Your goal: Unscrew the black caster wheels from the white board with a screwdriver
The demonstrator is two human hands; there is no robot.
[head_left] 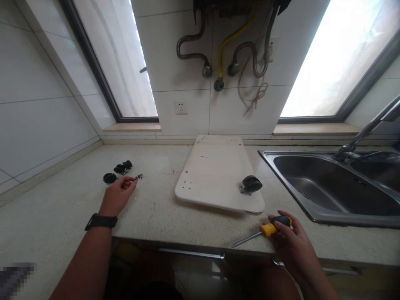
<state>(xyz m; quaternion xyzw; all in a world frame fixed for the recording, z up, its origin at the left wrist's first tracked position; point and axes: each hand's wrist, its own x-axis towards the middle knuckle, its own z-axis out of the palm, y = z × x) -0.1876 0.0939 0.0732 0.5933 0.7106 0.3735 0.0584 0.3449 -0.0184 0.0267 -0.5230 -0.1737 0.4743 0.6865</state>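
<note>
My left hand (120, 191), a dark band on its wrist, has thumb and fingers pinched together at the edge of a small pile of dark screws (139, 176). What lies between the fingertips is too small to make out. Just behind it are black caster wheels (109, 178). My right hand (289, 237) is closed round the yellow and black handle of a screwdriver (268, 229), whose shaft points left over the counter's front edge. Between the hands lies a white board (215, 166) with small holes near its corners. One black caster (251, 183) stands on its near right corner.
The stone counter (156, 216) runs along a tiled wall. A steel sink (315, 187) with a faucet (346, 152) is set in at the right. Hoses and a yellow gas pipe (221, 54) hang above the board. A wall socket (181, 107) sits behind.
</note>
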